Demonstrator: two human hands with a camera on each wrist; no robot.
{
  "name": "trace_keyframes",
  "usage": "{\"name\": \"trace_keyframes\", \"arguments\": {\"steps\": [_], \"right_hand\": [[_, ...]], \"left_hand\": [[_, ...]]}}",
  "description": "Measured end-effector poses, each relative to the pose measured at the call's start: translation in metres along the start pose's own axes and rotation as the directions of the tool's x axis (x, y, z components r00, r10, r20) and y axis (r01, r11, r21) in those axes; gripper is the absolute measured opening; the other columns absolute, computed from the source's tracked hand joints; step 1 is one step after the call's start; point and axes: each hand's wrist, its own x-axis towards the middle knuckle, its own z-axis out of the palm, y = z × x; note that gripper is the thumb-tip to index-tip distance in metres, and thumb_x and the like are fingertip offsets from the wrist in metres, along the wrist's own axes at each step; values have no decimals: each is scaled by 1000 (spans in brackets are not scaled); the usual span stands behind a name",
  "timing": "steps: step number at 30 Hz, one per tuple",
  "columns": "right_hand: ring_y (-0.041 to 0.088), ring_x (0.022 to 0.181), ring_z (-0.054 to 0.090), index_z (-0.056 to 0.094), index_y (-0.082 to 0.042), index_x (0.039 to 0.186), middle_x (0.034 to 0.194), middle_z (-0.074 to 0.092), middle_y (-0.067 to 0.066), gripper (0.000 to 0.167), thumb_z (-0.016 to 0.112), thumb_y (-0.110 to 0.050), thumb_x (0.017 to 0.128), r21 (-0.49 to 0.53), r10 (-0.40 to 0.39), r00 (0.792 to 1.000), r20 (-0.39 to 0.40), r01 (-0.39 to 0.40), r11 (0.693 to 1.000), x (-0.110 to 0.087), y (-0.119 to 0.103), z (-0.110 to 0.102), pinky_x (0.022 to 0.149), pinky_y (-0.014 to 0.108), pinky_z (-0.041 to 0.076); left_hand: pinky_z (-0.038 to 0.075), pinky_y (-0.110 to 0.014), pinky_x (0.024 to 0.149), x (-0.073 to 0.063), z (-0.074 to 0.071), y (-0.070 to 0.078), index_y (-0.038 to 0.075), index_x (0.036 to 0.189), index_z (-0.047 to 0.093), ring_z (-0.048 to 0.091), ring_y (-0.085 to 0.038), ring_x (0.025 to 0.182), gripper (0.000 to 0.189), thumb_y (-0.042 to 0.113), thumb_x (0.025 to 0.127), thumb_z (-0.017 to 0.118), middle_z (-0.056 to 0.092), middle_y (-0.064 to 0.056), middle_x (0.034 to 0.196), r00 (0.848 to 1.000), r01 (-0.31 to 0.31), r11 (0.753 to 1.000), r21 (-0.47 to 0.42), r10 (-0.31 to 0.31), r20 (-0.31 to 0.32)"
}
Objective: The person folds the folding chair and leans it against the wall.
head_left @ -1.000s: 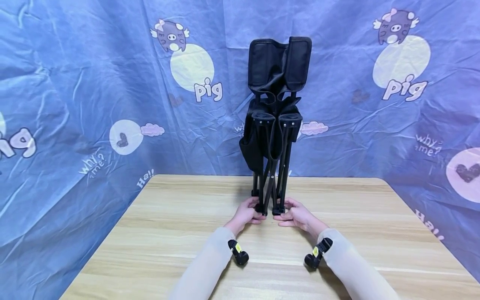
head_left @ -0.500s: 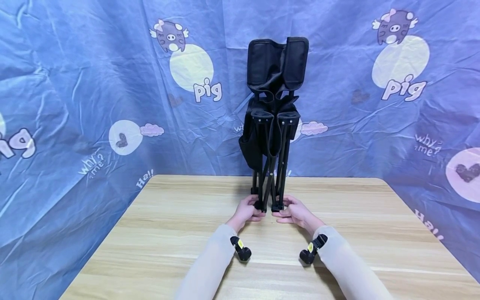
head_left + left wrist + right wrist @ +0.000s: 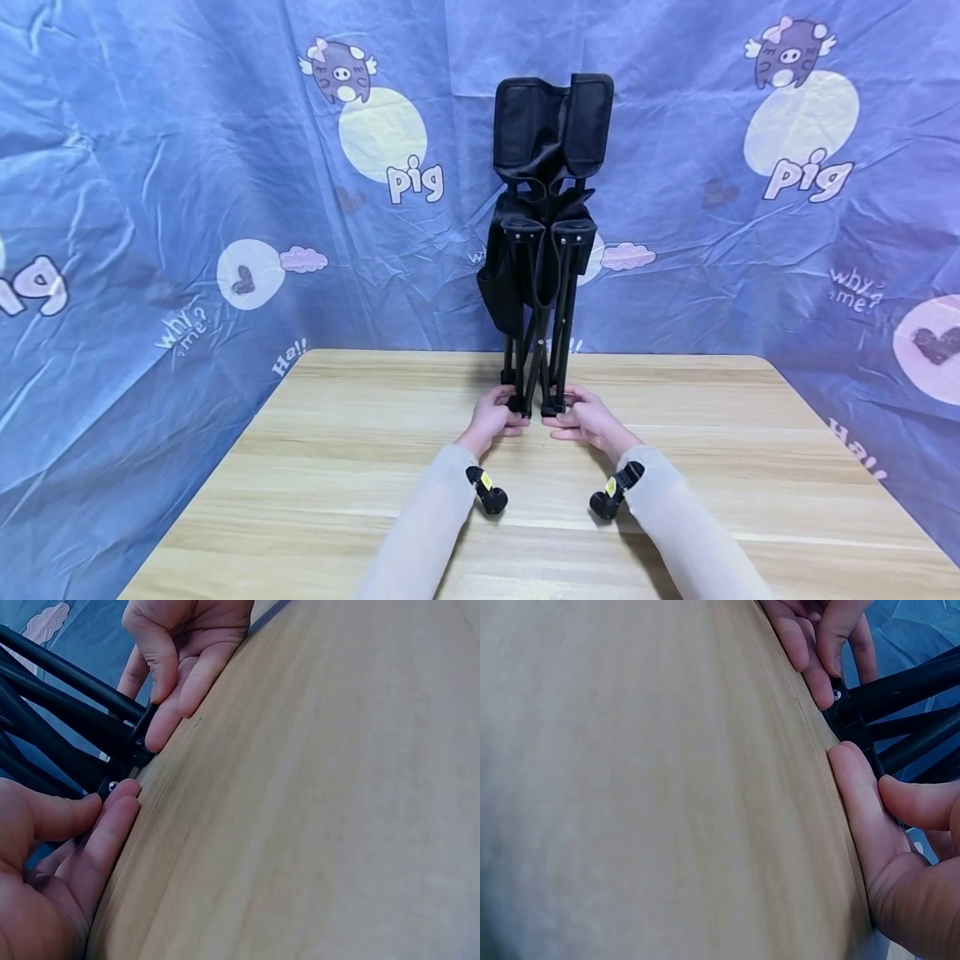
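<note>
A black folding chair (image 3: pixel 552 133) stands upright and folded, its fabric bunched between thin crossed legs. My left hand (image 3: pixel 494 417) pinches the front left foot (image 3: pixel 111 785) between thumb and fingers. On the other side, my right hand (image 3: pixel 588 419) holds the front right foot (image 3: pixel 552 409) in the same way. In the left wrist view, the thumb lies on top of the foot and the fingers are beneath it, against the tabletop. From the right wrist view, the right fingers (image 3: pixel 855 776) also lie flat along the wood under the foot. The rear feet are partly hidden behind my hands.
The light wooden table (image 3: pixel 360 467) carries the chair near its far edge. Behind it hangs a blue cloth (image 3: pixel 420 300) with pig prints. A small black camera (image 3: pixel 491 492) is strapped to the left sleeve, another camera (image 3: pixel 607 500) to the right one.
Both hands and the chair's feet have shifted slightly away toward the back of the table. The chair's right side has moved a little left, so the chair looks slightly narrower.
</note>
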Motion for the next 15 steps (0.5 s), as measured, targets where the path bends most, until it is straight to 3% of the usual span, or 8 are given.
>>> {"name": "trace_keyframes", "arguments": {"steps": [9,15], "right_hand": [[25,86,72,31,3,145,138,36,25,62,41,21,87,-29,58,991,-119,-62,998,10,-2,6,74,41,62],[24,83,73,30,3,146,142,37,29,61,40,19,88,-50,51,990,-128,-58,997,13,-3,8,70,41,63]], "left_hand": [[63,-34,64,3,5,1,-4,137,50,72,-26,79,56,-20,83,53,54,-25,133,998,-15,1000,0,15,-63],[63,-35,65,6,5,1,-3,136,51,73,-30,83,52,-18,86,52,52,-24,136,996,-14,1000,5,15,-89]]}}
